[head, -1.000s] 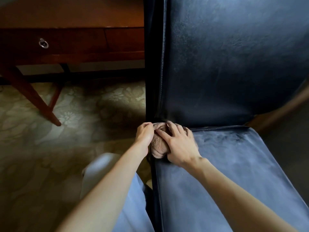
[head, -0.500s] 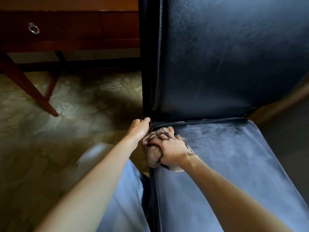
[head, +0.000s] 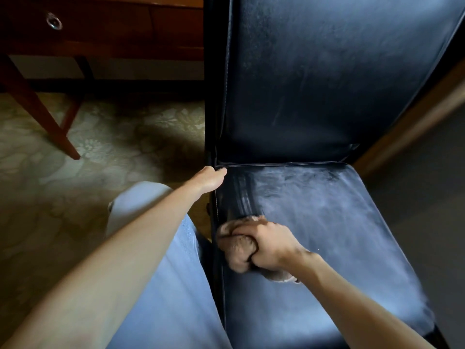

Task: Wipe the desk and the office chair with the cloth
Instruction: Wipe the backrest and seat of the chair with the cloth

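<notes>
Patterned carpet (head: 100,147), pale and floral, spreads out left of my left fingers, with open floor up to a slanted wooden leg (head: 42,114) of the desk (head: 113,28). That desk is dark reddish wood, well beyond my fingers, with a round metal ring pull (head: 54,21) on its drawer front.

My right hand (head: 271,245) is curled tight round the cloth (head: 236,250), a bunched tan, fuzzy lump pressed on the seat (head: 339,222) of the chair (head: 327,71). The cloth sits just inside the seat's left edge, bulging out left of my knuckles and a little under my wrist. Just beyond my right fingers dark streaks cut through a pale, dusty film. The film covers the smooth black leather to the right of them, all the way to the seat's rounded right edge.

My left hand (head: 210,178) rests at the seat's rear left corner, where the stitched seam meets the upright backrest (head: 302,109). Its fingers curl out of sight, so I cannot tell whether they grip the frame. The backrest is flat, glossy and faintly scuffed.

Below my left fingers lies my leg in light blue denim (head: 171,285), close against the seat's left side.
</notes>
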Available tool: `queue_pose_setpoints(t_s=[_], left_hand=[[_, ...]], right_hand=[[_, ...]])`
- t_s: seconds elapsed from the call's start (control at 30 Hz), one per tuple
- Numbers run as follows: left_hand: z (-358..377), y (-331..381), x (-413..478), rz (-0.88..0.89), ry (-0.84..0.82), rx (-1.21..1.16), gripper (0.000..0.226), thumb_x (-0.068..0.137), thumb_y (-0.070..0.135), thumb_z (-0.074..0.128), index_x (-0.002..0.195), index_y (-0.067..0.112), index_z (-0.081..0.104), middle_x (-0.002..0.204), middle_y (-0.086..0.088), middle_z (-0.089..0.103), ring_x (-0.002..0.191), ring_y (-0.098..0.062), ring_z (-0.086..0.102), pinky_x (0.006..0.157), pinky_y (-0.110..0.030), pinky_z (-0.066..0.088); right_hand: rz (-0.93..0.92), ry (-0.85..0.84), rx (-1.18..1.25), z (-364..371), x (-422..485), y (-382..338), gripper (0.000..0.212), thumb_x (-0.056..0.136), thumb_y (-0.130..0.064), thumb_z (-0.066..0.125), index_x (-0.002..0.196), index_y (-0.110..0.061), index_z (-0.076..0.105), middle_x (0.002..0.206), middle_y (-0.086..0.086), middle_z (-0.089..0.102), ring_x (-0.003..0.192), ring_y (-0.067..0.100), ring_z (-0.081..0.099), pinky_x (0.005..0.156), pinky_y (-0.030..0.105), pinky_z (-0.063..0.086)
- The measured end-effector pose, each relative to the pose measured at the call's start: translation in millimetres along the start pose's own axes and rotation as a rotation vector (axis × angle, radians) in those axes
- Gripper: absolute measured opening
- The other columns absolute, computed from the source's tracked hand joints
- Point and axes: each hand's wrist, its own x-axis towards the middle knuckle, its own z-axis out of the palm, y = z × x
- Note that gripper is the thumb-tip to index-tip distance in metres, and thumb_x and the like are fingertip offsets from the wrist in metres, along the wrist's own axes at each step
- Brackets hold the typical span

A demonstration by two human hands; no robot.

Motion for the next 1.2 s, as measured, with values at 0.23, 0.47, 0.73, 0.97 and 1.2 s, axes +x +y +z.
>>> queue_pose_setpoints(t_s=[0.23,0.47,0.73,0.97,1.2], left_hand=[[2,0,4,0.034,0.032,0.084,0.068,0.106,0.053,0.035,0.156,0.007,0.035,0.160,-0.015,0.039,0.146,-0.035,0.038,0.117,-0.045,0.032],[3,-11,5,0.057,0.052,0.237,0.046,0.106,0.047,0.036,0.111,0.008,0.061,0.118,-0.016,0.064,0.109,-0.035,0.060,0.093,-0.041,0.047],[34,-1,8,0.069,0.024,0.130,0.050,0.109,0.044,0.028,0.103,0.009,0.063,0.118,-0.015,0.063,0.119,-0.037,0.056,0.095,-0.038,0.039],[43,-5,19,0.025,0.073,-0.106,0.058,0.108,0.049,0.031,0.139,0.008,0.058,0.140,-0.017,0.058,0.129,-0.035,0.052,0.111,-0.042,0.039],[28,-6,20,-0.001,0.245,-0.482,0.054,0.103,0.053,0.039,0.125,0.014,0.069,0.133,-0.007,0.067,0.126,-0.027,0.059,0.114,-0.043,0.042]], right_hand=[[0.183,0.411,0.096,-15,-6,14,0.077,0.066,-0.035,0.053,0.141,-0.050,0.048,0.145,-0.017,0.052,0.136,0.024,0.044,0.087,0.043,0.055],[0.253,0.403,0.141,-5,-18,21,0.080,0.061,-0.043,0.049,0.140,-0.051,0.050,0.144,-0.019,0.052,0.134,0.021,0.044,0.086,0.043,0.054],[0.309,0.527,0.071,-2,-36,40,0.076,0.069,-0.025,0.067,0.142,-0.041,0.056,0.145,-0.008,0.055,0.136,0.026,0.044,0.096,0.044,0.051],[0.207,0.395,-0.214,-37,-17,47,0.081,0.066,-0.022,0.071,0.144,-0.035,0.055,0.148,0.001,0.052,0.140,0.033,0.042,0.108,0.052,0.041],[-0.054,0.301,-0.456,-11,71,-7,0.048,0.097,-0.033,0.053,0.145,-0.030,0.051,0.159,0.006,0.038,0.148,0.036,0.028,0.117,0.062,0.023]])
